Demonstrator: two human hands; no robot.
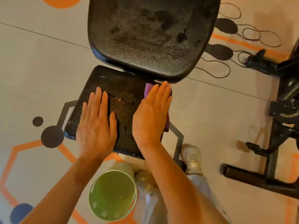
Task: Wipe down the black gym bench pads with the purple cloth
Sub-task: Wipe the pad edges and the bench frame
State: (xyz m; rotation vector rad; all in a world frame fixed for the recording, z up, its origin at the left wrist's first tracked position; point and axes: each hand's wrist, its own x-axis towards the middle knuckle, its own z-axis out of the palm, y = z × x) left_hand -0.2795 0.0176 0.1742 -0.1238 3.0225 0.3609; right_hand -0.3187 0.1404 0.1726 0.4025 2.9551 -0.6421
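A black textured seat pad (123,92) lies in the middle of the view, with the larger black back pad (152,36) tilted above it, streaked with wet and dull patches. My left hand (97,123) rests flat on the left half of the seat pad, fingers straight. Flat too, my right hand (152,113) presses the purple cloth (148,90) onto the pad's right edge. Most of the cloth is hidden under that hand; a strip hangs over the pad's side (167,123).
A green bucket (111,194) stands on the floor just below the seat pad, between my forearms. My white shoes (192,157) are beside it. Black machine frame (273,138) and looped cables (252,34) fill the right side. The floor has orange and grey patterns.
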